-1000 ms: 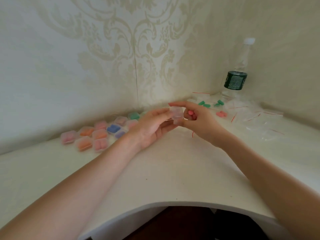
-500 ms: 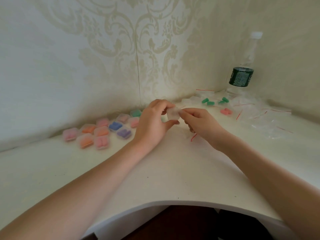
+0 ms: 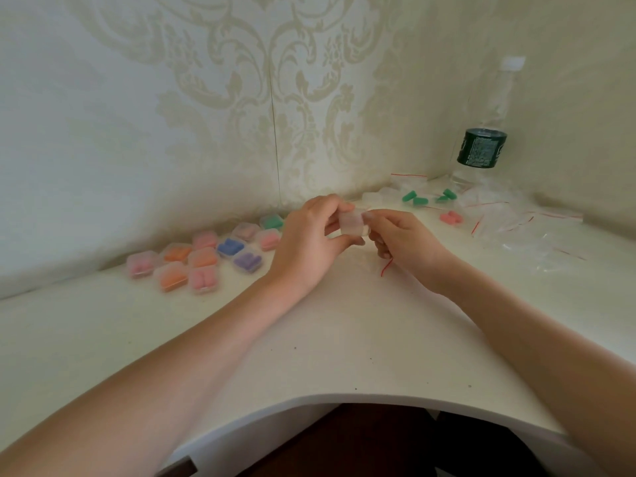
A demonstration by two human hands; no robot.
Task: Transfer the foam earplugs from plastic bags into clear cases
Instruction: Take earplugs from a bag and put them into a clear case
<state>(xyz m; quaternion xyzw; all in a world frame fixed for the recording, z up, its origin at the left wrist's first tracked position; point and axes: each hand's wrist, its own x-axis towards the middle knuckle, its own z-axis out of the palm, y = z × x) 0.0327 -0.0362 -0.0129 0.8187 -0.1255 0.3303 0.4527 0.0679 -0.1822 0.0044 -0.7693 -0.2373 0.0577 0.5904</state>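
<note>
A small clear case (image 3: 351,224) is held above the white corner table between both hands. My left hand (image 3: 309,242) grips it from the left with thumb below and fingers on top. My right hand (image 3: 402,241) pinches its right side with the fingertips; its other fingers are curled, and what they hide I cannot tell. Several filled cases (image 3: 203,258) with pink, orange, blue, purple and green earplugs lie along the left wall. Loose green earplugs (image 3: 414,198) and pink earplugs (image 3: 451,217) lie at the back right, beside plastic bags (image 3: 526,228) with red strips.
A clear water bottle (image 3: 481,146) with a dark green label stands in the right corner. A few empty clear cases (image 3: 375,196) sit by the wall behind my hands. The table's curved front edge (image 3: 344,399) lies near me.
The left hand has closed onto the case from the left and both hands now hold it together. The pink earplugs seen in my right palm a second ago are out of sight.
</note>
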